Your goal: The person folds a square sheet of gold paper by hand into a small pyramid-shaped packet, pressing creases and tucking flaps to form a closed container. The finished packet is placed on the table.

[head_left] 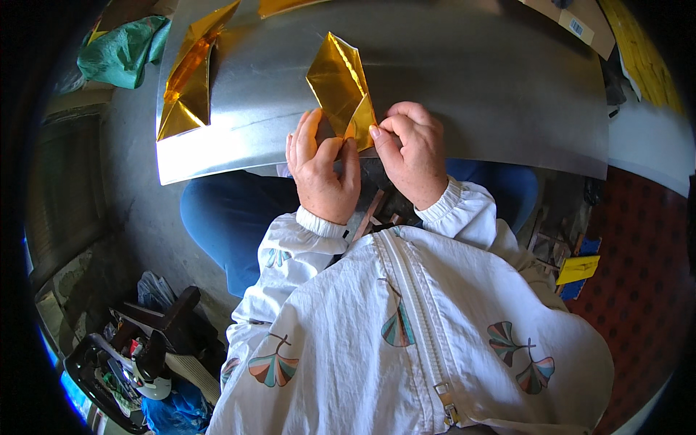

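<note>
1. L hand (326, 170) half-curled, tips at gold foil pc (335, 76) lower edge, grip unclear
2. R hand (415, 148): thumb + idx pinching its lower R edge
3. gold foil pc on metal tbl (478, 87), nr front edge

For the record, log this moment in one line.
left hand: at near end of gold sheet; right hand: pinching its right edge; second gold piece: on metal table, farther left

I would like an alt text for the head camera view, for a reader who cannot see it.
A person's left hand and right hand touch the near end of a folded, shiny gold sheet on a grey metal table. Another folded gold piece lies to the left; the person wears a white patterned jacket.
</note>
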`<state>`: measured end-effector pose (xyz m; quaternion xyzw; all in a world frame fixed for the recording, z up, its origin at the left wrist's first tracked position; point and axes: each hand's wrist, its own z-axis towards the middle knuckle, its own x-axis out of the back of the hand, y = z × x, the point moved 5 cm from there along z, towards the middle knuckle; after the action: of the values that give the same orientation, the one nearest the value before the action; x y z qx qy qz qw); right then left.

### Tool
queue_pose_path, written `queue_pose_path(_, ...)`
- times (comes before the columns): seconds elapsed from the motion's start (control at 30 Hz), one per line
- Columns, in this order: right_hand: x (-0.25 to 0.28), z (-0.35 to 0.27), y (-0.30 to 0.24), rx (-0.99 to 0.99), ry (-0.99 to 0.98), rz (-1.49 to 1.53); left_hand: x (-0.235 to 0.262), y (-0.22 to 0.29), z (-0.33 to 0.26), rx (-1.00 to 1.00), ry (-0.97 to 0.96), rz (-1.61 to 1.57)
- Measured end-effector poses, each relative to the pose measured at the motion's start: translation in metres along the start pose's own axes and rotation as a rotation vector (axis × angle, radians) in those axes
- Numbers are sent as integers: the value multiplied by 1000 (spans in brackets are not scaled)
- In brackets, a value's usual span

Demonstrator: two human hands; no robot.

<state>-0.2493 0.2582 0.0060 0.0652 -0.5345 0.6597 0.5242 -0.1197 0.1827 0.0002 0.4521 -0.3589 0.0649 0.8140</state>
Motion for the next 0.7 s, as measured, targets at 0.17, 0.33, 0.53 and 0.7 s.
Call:
queue_pose_path(0.17, -2, 0, 1, 18, -35, 55, 9, -3, -7, 6, -30, 88)
queue_pose_path(0.33, -6, 1, 2, 57, -69, 11, 18, -10, -14, 33, -62, 102)
queue_pose_path(0.53, -7, 1, 2, 39, -110, -5, 32, -20, -20, 137, -1, 9)
queue_pose_path(0.7, -9, 0, -2, 63, -118, -65, 42, -18, -29, 160, 56, 1)
